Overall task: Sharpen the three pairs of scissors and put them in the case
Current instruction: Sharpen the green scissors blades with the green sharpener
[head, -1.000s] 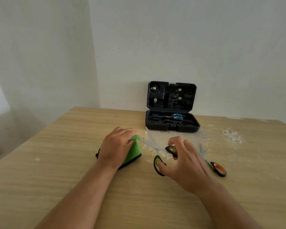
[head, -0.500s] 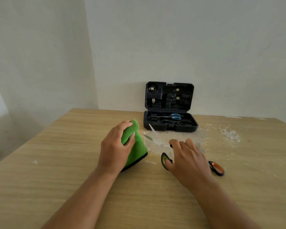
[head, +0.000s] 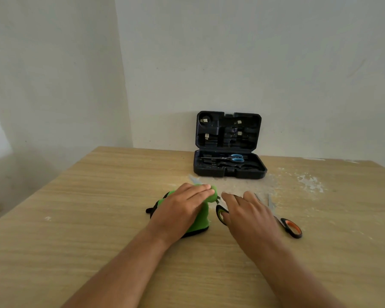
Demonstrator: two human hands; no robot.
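i am leaning over a light wooden table (head: 98, 218) that is filling the lower half of the frame, its top speckled with white dust patches (head: 310, 182) toward the right. pale plastered walls (head: 276, 63) are meeting in a corner at upper left. at centre, against the wall, a black plastic case (head: 229, 152) is standing open, and a pair of blue-handled scissors (head: 233, 158) is lying in its lower tray.

my left hand (head: 182, 207) is pressing down on a green and black wedge-shaped sharpener (head: 200, 218) at lower centre, fingers laid almost straight over its top. a blade tip is poking out behind it. my right hand (head: 247, 215) is just beside it, fingers curling through the loops of the green and black handled scissors (head: 221, 214) and gripping them. a pair of orange and black handled scissors (head: 287, 225) is lying blades apart on the table, just right of that hand.
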